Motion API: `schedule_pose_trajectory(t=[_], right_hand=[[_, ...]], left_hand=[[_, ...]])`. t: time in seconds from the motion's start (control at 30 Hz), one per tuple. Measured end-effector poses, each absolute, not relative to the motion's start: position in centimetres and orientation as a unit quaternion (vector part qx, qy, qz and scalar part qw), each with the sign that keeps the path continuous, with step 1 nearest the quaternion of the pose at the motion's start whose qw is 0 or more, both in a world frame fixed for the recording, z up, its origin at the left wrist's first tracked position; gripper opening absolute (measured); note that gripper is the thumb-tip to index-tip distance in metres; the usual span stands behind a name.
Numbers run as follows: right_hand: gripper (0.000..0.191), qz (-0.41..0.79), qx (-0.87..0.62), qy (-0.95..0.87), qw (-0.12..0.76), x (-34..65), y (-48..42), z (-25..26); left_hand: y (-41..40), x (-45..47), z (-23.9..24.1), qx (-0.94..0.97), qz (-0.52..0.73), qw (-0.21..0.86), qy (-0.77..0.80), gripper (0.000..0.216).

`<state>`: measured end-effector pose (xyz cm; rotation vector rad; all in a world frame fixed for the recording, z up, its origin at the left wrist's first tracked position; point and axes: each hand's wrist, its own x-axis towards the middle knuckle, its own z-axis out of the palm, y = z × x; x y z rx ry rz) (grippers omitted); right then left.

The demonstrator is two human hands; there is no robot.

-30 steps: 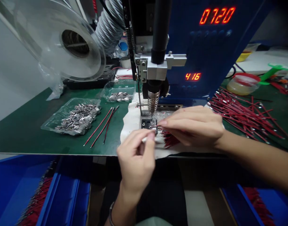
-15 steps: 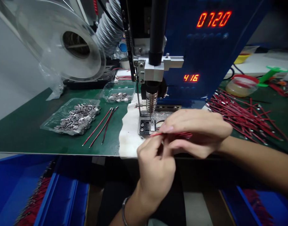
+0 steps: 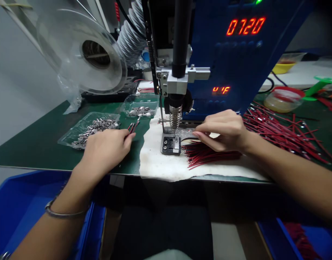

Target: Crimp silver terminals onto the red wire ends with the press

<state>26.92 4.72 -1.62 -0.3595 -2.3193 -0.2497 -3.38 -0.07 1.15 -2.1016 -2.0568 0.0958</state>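
My left hand lies knuckles up on the green mat, fingers closed on a red wire whose metal-tipped end shows just past the fingertips. A clear tray of metal terminals sits just beyond it. My right hand pinches a thin wire at the small black fixture under the machine's coiled tip. A bundle of short red wires lies on the white cloth below that hand.
A blue machine with the red readout 0720 stands behind. A clear reel is at back left, with a second terminal tray behind the mat. A large pile of red wires and a red-lidded jar lie right. Blue bins sit below the table edge.
My left hand has swung left from the fixture to the loose wires on the mat. My right hand has lowered the bundle onto the cloth and reached to the fixture. The lower readout has changed.
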Motion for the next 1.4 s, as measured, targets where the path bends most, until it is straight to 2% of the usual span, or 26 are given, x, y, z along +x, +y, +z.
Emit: schedule_pose_trajectory(t=[0.17,0.37,0.63,0.9,1.07,1.23,1.4], right_hand=[[0.009,-0.103,-0.137,-0.907,0.384,26.9,4.5,-1.5],[0.010,-0.095,-0.142,-0.908,0.382,27.0,4.7,-1.6],[0.011,-0.100,-0.136,-0.910,0.378,26.9,4.5,-1.5],[0.008,-0.096,-0.125,-0.913,0.376,26.6,4.3,-1.5],[0.006,-0.112,-0.117,-0.915,0.369,27.0,4.7,-1.4],[0.011,-0.086,-0.147,-0.935,0.311,27.8,5.0,-0.6],[0.015,-0.014,-0.216,-0.963,0.161,28.0,4.9,-0.1]], left_hand=[[1.2,-2.3,0.5,-0.716,0.080,0.088,-0.688,0.048],[1.5,-2.8,0.7,-0.705,0.076,0.105,-0.697,0.046],[-2.3,-3.7,1.8,-0.675,0.070,0.183,-0.711,0.043],[-4.1,-4.6,0.1,-0.659,0.098,0.193,-0.720,0.034],[-4.2,-4.0,0.9,-0.683,0.109,0.184,-0.698,0.040],[-3.4,-3.8,0.4,-0.681,0.084,0.182,-0.704,0.041],[-2.8,-5.1,-1.3,-0.676,0.016,0.219,-0.703,0.041]])
